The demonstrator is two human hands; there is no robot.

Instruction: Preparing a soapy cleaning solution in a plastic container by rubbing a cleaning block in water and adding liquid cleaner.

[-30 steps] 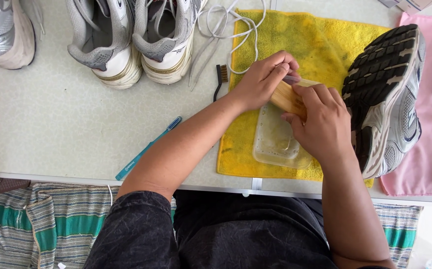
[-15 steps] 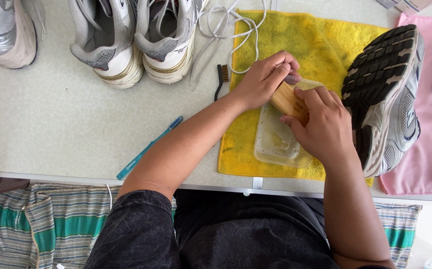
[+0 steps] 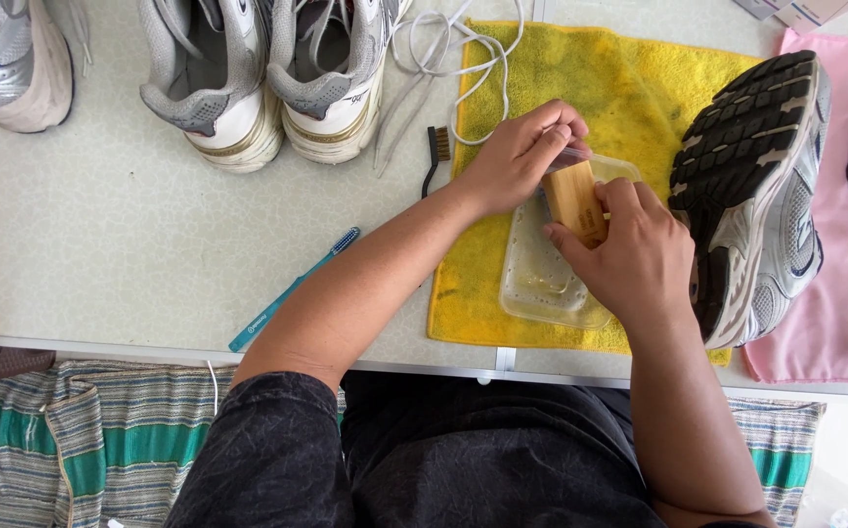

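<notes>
Seen from the head camera, a pale speckled table (image 3: 150, 244) with a rounded metal edge fills most of the view, and the person sits close against its near side. Both hands meet over a yellow towel (image 3: 629, 78) spread flat on the table, stained darker along its near left edge. On that towel sits a clear plastic tub (image 3: 541, 284), shallow and wet inside. The right hand (image 3: 629, 259) is wrapped around a wooden brush block (image 3: 572, 200), thumb and fingers clamped on it, holding it upright over the far end of the tub. The left hand (image 3: 517, 156) pinches the top of the same block with fingertips closed together, touching it at the tub's far rim. Just right of the hands a grey sneaker (image 3: 751, 186) lies on its side with the black sole turned towards them, partly on the towel and partly on a pink cloth (image 3: 834, 313). Left of the towel a small black wire brush (image 3: 434, 156) rests near loose white laces (image 3: 453, 59), and a blue toothbrush (image 3: 292, 288) lies aslant nearer the table edge. Along the far side stand a pair of grey and white sneakers (image 3: 267, 78) and another shoe (image 3: 8, 64) at the left corner. Below the table edge a striped green and grey fabric (image 3: 72, 440) shows.
</notes>
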